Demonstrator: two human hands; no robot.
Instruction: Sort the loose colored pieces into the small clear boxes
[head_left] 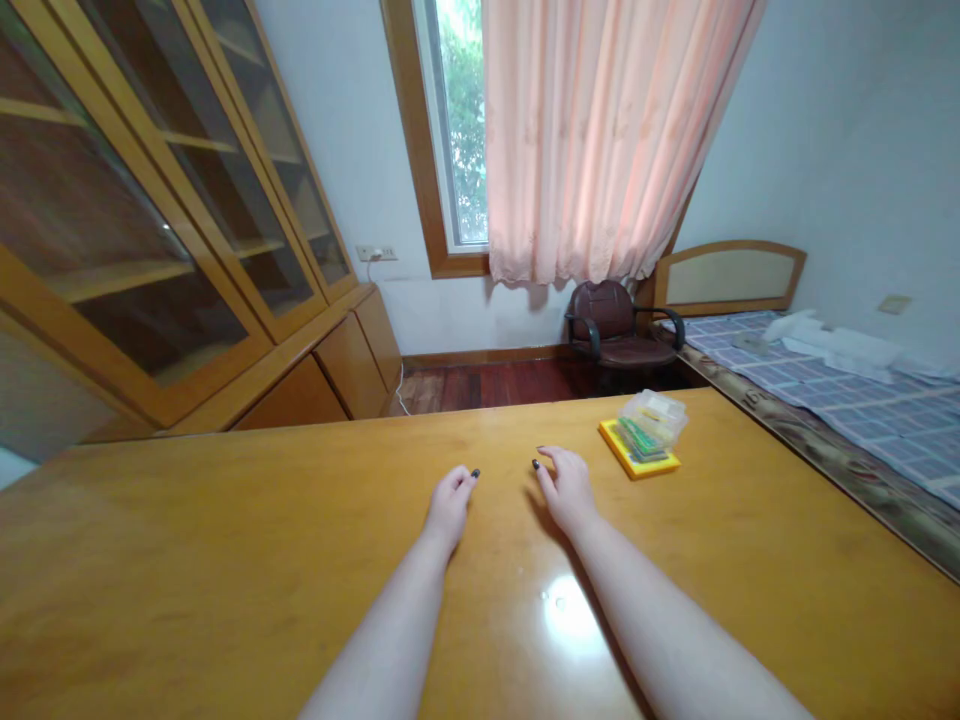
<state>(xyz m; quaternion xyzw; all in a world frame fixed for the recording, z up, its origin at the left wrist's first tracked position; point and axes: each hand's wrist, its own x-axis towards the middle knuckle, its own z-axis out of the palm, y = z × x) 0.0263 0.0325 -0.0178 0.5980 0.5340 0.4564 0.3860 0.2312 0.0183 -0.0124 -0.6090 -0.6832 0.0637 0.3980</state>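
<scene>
My left hand [451, 502] is over the middle of the wooden table [225, 540], its fingers curled together with nothing visible in them. To its right, my right hand [564, 486] is held with thumb and fingers apart and nothing between them. The two hands do not touch each other. Beyond my right hand, near the table's far right edge, lies a yellow tray [628, 462] with green packets [641, 438] on it. A clear plastic box [657, 415] rests tilted over the packets. Neither hand touches these objects.
Glass-door cabinets [259, 230] stand at the left. Past the far table edge is a dark red armchair [630, 335], below a pink curtain [592, 140]. A bed with a checked sheet [847, 400] is on the right, with white material [840, 345] on it.
</scene>
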